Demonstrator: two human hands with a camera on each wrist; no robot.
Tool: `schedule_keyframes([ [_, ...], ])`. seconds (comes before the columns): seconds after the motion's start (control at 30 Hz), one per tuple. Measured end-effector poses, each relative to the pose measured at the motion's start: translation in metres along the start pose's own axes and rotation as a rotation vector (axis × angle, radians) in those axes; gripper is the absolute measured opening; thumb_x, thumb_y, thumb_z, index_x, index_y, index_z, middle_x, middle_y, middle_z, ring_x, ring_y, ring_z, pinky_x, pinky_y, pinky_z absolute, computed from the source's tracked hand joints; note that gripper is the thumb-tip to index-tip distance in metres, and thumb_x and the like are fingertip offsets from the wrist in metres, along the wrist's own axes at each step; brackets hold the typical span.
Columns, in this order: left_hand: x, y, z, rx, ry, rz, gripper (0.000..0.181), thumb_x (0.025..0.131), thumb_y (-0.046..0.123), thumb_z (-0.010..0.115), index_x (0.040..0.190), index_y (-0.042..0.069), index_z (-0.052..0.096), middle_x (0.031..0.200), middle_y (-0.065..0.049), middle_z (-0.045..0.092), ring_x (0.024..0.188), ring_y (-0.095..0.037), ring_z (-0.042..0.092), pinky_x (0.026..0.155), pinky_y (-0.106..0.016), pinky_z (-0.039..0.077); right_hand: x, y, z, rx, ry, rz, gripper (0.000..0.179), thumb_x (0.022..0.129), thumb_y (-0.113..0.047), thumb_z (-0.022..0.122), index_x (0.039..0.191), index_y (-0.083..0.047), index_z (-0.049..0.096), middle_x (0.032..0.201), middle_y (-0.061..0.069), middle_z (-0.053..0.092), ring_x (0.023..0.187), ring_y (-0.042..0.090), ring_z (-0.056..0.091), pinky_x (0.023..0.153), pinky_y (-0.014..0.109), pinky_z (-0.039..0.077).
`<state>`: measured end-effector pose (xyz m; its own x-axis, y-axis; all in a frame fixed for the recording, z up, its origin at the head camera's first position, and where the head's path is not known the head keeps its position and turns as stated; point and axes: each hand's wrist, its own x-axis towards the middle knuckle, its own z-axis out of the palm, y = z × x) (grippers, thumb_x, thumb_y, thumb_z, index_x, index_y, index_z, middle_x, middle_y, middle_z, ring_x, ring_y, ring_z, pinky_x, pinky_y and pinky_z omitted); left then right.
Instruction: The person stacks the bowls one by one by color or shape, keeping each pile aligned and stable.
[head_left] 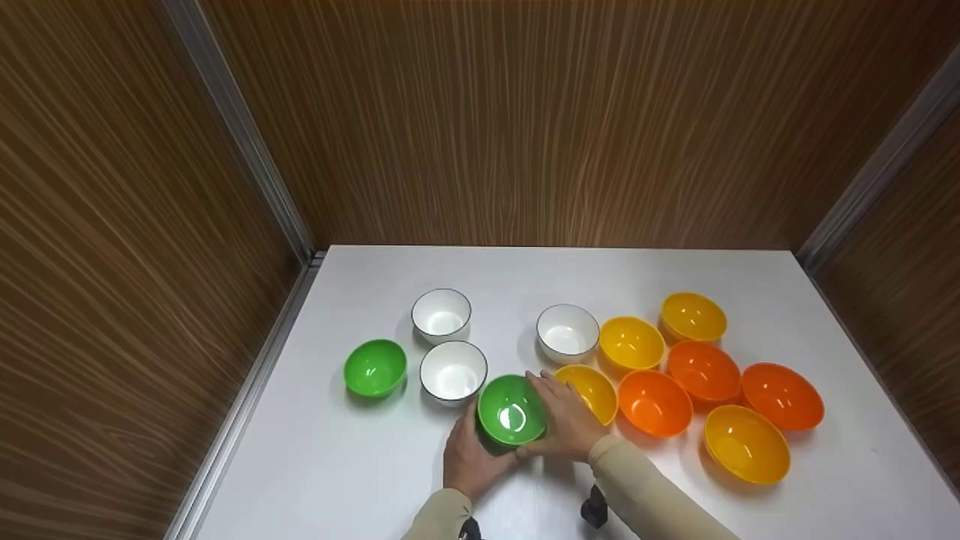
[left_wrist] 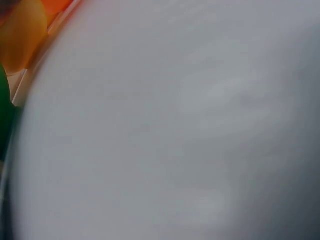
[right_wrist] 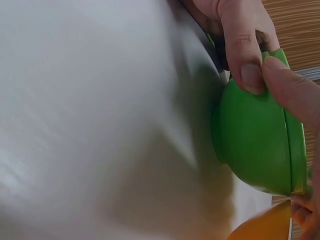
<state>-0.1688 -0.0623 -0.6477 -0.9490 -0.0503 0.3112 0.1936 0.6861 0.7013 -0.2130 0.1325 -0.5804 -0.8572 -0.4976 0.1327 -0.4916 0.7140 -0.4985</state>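
Observation:
Near the front middle of the white table, a green bowl (head_left: 512,411) is held between both hands. In the right wrist view a second rim shows on the green bowl (right_wrist: 252,135), so two appear nested. My left hand (head_left: 472,459) grips the left side, its thumb on the outer wall. From the right, my right hand (head_left: 568,421) holds the rim, with its thumb at the near side and fingers at the far side. A yellow bowl (head_left: 598,397) sits just behind the right hand. The left wrist view shows mostly blurred tabletop.
Left of the hands stand another green bowl (head_left: 375,367) and two white bowls (head_left: 441,315). A third white bowl (head_left: 568,332) is behind. To the right, several yellow bowls (head_left: 747,444) and three orange bowls (head_left: 655,403) crowd together. Wood-grain panels (head_left: 510,127) enclose the table.

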Motion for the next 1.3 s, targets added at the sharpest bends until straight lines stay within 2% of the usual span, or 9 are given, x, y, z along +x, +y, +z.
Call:
schedule_keyframes([
  [0.23, 0.000, 0.003, 0.001, -0.009, -0.020, -0.031, 0.111, 0.063, 0.064, 0.079, 0.145, 0.004, 0.034, 0.136, -0.012, 0.052, 0.123, -0.028, 0.051, 0.104, -0.046, 0.041, -0.001, 0.002, -0.002, 0.007, -0.014, 0.017, 0.128, 0.054, -0.065, 0.082, 0.152, -0.006, 0.023, 0.152, 0.016, 0.033, 0.141, 0.033, 0.027, 0.112, 0.061, 0.016],
  [0.43, -0.001, 0.004, 0.000, -0.035, -0.026, -0.025, 0.114, 0.063, 0.069, 0.075, 0.146, 0.004, 0.032, 0.138, -0.014, 0.050, 0.124, -0.029, 0.050, 0.105, -0.047, 0.039, -0.002, 0.002, -0.003, 0.006, -0.028, 0.030, 0.129, 0.054, -0.067, 0.081, 0.152, -0.007, 0.023, 0.153, 0.014, 0.031, 0.141, 0.033, 0.026, 0.113, 0.061, 0.015],
  [0.6, -0.003, 0.003, -0.002, -0.054, -0.040, -0.016, 0.110, 0.065, 0.058, 0.081, 0.146, 0.003, 0.031, 0.139, -0.015, 0.049, 0.126, -0.030, 0.048, 0.106, -0.048, 0.039, -0.002, 0.003, -0.001, 0.008, -0.021, 0.019, 0.128, 0.054, -0.067, 0.080, 0.152, -0.006, 0.024, 0.152, 0.014, 0.032, 0.140, 0.035, 0.027, 0.112, 0.062, 0.014],
  [0.73, -0.003, 0.003, -0.006, -0.083, -0.084, -0.038, 0.108, 0.064, 0.048, 0.084, 0.146, 0.003, 0.030, 0.140, -0.016, 0.046, 0.127, -0.033, 0.046, 0.106, -0.049, 0.038, -0.002, 0.004, 0.000, 0.005, -0.006, 0.003, 0.127, 0.054, -0.066, 0.082, 0.150, -0.004, 0.027, 0.151, 0.015, 0.035, 0.139, 0.035, 0.030, 0.111, 0.064, 0.016],
  [0.97, 0.000, 0.002, -0.014, -0.125, -0.141, -0.072, 0.116, 0.063, 0.061, 0.081, 0.147, 0.002, 0.027, 0.141, -0.021, 0.043, 0.129, -0.036, 0.043, 0.107, -0.052, 0.035, 0.000, 0.002, -0.001, -0.017, -0.011, -0.006, 0.126, 0.055, -0.065, 0.082, 0.151, -0.006, 0.026, 0.152, 0.014, 0.034, 0.140, 0.034, 0.029, 0.111, 0.064, 0.015],
  [1.07, -0.001, 0.002, -0.016, -0.142, -0.156, -0.083, 0.114, 0.064, 0.057, 0.082, 0.147, 0.000, 0.028, 0.141, -0.021, 0.043, 0.129, -0.036, 0.043, 0.108, -0.052, 0.035, 0.000, 0.001, -0.002, -0.024, -0.014, -0.012, 0.126, 0.056, -0.064, 0.082, 0.151, -0.006, 0.025, 0.152, 0.014, 0.034, 0.140, 0.034, 0.028, 0.112, 0.064, 0.014],
  [1.2, -0.005, 0.002, -0.020, -0.165, -0.146, -0.066, 0.107, 0.067, 0.052, 0.082, 0.145, -0.001, 0.031, 0.139, -0.019, 0.046, 0.126, -0.033, 0.047, 0.107, -0.049, 0.036, -0.001, 0.001, -0.004, -0.023, -0.023, -0.005, 0.125, 0.056, -0.065, 0.081, 0.152, -0.007, 0.025, 0.153, 0.012, 0.032, 0.140, 0.033, 0.027, 0.112, 0.063, 0.013],
  [1.3, -0.007, 0.000, -0.027, -0.146, -0.117, -0.036, 0.097, 0.071, 0.053, 0.079, 0.143, 0.003, 0.037, 0.132, -0.012, 0.052, 0.121, -0.028, 0.051, 0.105, -0.046, 0.039, -0.001, 0.001, -0.004, -0.017, -0.027, 0.004, 0.124, 0.057, -0.063, 0.082, 0.151, -0.006, 0.025, 0.152, 0.013, 0.033, 0.140, 0.033, 0.028, 0.112, 0.063, 0.013],
])
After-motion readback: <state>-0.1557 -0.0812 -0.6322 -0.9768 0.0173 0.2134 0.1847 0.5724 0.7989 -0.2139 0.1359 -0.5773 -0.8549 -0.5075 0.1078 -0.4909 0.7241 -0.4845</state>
